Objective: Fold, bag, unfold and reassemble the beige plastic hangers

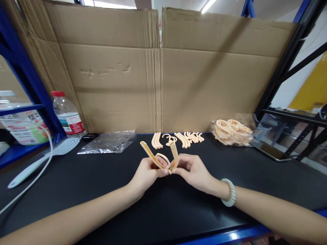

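Above the front middle of the table, both my hands meet over beige plastic parts that look like pieces of a folding clothes hanger. My left hand (pixel 149 172) pinches the lower end of a long hanger arm (pixel 150 153) that slants up to the left. A curved, hook-like piece (pixel 163 157) shows between the two hands. In my right hand (pixel 191 171) is a second hanger arm (pixel 175 154), standing nearly upright. The lower ends of both arms come together at my fingertips, which partly hide the joint.
Behind my hands lie loose curved arms (pixel 156 141), hooks (pixel 169 139) and several small beige pieces (pixel 195 137). A bag of beige parts (pixel 231 132) is at right, beside a dark flat device (pixel 270 151). Leftward are a clear plastic bag (pixel 107 142), hairbrush (pixel 46 161), cable (pixel 48 157) and bottle (pixel 67 115).
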### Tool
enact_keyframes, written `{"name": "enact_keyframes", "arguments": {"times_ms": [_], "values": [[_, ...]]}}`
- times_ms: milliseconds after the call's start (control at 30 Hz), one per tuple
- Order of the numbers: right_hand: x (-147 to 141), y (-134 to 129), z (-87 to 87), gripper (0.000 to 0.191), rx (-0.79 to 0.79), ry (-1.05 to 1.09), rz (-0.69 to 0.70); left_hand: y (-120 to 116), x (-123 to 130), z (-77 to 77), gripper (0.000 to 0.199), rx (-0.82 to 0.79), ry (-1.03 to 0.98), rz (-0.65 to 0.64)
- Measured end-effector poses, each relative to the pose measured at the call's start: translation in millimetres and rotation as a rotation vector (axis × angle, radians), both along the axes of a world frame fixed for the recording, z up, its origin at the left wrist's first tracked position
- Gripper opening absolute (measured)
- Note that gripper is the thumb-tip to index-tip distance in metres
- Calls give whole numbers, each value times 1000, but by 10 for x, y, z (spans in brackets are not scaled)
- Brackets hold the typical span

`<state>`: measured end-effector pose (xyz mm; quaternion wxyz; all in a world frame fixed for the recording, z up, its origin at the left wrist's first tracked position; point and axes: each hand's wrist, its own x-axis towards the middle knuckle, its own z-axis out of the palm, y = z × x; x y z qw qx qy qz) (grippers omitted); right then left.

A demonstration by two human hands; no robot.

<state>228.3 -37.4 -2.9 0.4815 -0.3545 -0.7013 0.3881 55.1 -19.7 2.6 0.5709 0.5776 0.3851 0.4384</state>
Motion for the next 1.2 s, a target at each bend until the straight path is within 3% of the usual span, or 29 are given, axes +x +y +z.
{"name": "enact_keyframes", "arguments": {"times_ms": [300, 600, 733, 833, 967, 1200], "values": [[-50, -27, -7, 15, 6, 43, -39, -64, 20, 26, 14, -100, -23, 94], [-70, 76, -52, 26, -178, 174, -101, -5, 1, -29, 23, -123, -78, 44], [54, 179, -26, 31, -338, 273, -17, 50, -36, 11, 23, -178, -72, -14], [321, 326, 51, 30, -466, 295, 63, 139, -121, 88, 15, -226, -94, 19], [740, 563, 163, 30, -475, 56, 144, 304, -263, 168, 3, -286, -114, 98], [1033, 718, 204, 22, -203, -389, 162, 450, -388, 197, 13, -345, 14, 57]]}}
